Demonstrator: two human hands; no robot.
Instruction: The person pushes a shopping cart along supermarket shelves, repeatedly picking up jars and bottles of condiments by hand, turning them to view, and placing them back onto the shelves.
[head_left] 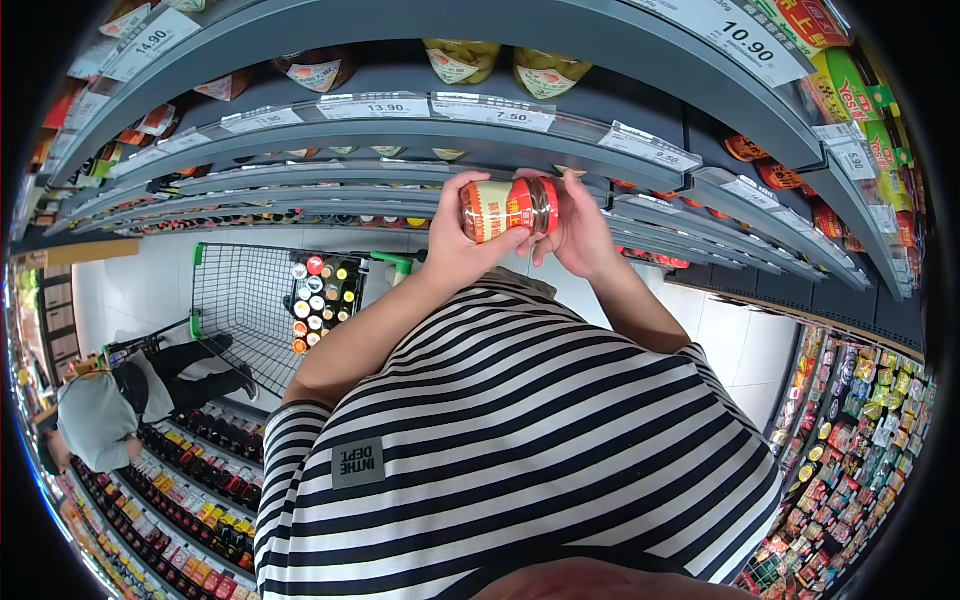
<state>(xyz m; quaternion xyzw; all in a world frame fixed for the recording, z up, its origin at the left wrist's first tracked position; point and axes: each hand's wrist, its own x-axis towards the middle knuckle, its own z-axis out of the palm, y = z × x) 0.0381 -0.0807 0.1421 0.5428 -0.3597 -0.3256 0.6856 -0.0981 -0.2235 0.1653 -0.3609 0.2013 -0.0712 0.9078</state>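
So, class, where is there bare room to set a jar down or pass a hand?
On the shelf, between the dark jar and the green jars, and right of the green jars. In the cart, left of the bottles. On the floor, between shirt and packet rack. Crowded: the cart's bottle end and the packet rack.

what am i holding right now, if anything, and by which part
A red-labelled jar, lying sideways: the left hand grips around its left end. The right hand is at the other end; whether it grips too can't be told.
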